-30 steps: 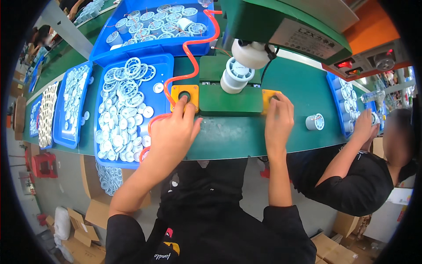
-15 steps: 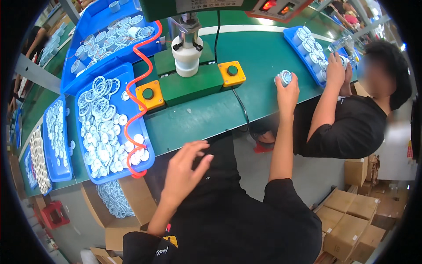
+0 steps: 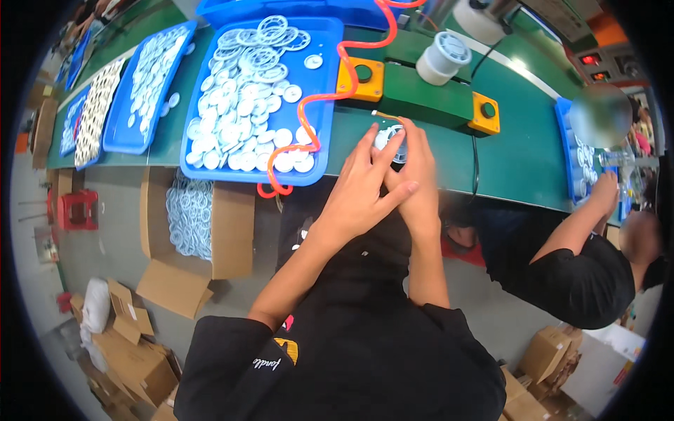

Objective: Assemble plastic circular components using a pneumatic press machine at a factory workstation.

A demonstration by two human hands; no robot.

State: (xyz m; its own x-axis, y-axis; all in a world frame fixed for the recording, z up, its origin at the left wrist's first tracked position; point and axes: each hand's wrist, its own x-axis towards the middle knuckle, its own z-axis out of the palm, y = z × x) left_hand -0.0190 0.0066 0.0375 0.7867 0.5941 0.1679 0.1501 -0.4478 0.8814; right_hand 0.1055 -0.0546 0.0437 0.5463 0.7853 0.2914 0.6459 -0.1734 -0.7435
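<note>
Both my hands meet at the table's front edge, around a small light-blue round part [image 3: 399,149] with a ribbed rim and a thin wire standing out at its top. My right hand [image 3: 419,172] grips it from the right, fingers curled over its far side. My left hand [image 3: 358,186] presses its fingertips to the part's left side, its thumb lying across toward the right hand. The palms hide the lower part. Beyond them, a light-blue capped cylinder [image 3: 453,49] stands on the white seat of the green press base [image 3: 428,95], with the press ram [image 3: 481,19] above it.
A blue tray [image 3: 326,133] of light-blue rings and white discs stands left, a coiled red hose [image 3: 302,116] across it. Yellow button boxes [image 3: 361,78] flank the press base. An open carton [image 3: 232,231] of rings sits below. A co-worker's arm [image 3: 579,224] is at right.
The view has swung left. My right hand has brought the round part left to my left hand, which was empty. The press ram now stands apart from its seat, showing the capped cylinder.
</note>
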